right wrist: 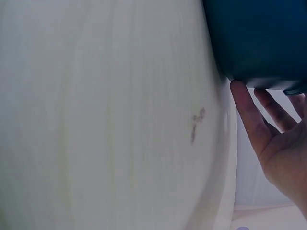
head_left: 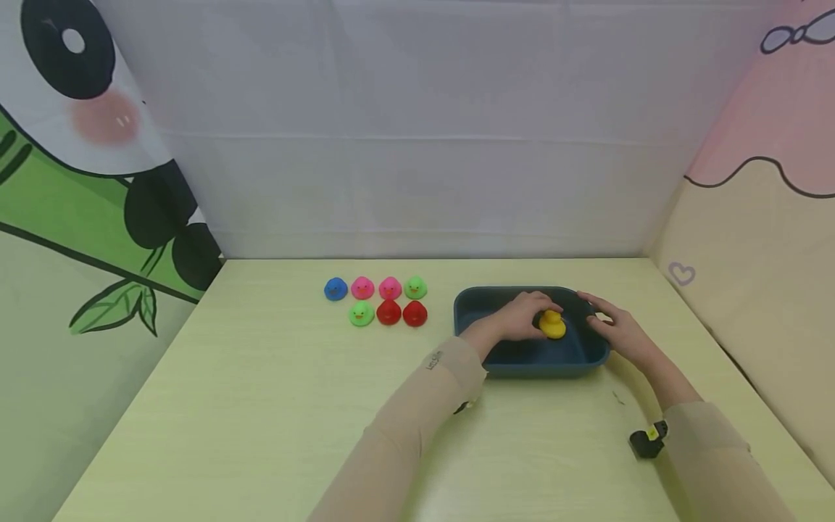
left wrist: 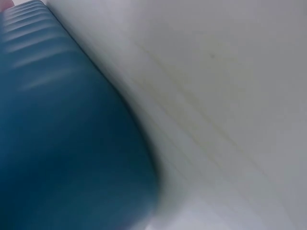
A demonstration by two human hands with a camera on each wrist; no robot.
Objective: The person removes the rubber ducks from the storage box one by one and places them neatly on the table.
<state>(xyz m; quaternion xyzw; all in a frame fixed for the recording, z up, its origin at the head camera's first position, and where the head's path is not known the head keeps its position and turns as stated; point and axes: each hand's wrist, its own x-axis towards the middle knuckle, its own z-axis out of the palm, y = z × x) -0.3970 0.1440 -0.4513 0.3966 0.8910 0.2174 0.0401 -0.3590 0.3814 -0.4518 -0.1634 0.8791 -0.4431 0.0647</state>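
A dark blue rectangular basin [head_left: 509, 362] stands on the table, right of centre. Reaching over its left side, my left hand [head_left: 520, 317] holds a yellow rubber duck [head_left: 553, 326] between thumb and fingers, inside the basin. My right hand [head_left: 618, 333] grips the basin's right rim, with the thumb over the edge. In the right wrist view, fingers [right wrist: 249, 112] of that hand touch the outer wall. The left wrist view has only the basin's outer side and the tabletop; the left hand is not seen there.
Left of the basin, small rubber ducks stand in two rows: a blue duck [head_left: 335, 289], pink ducks [head_left: 362, 288], green ducks [head_left: 361, 314] and red ducks [head_left: 389, 312]. A white cloth wall [head_left: 417, 145] rises behind the table, with printed panels at both sides.
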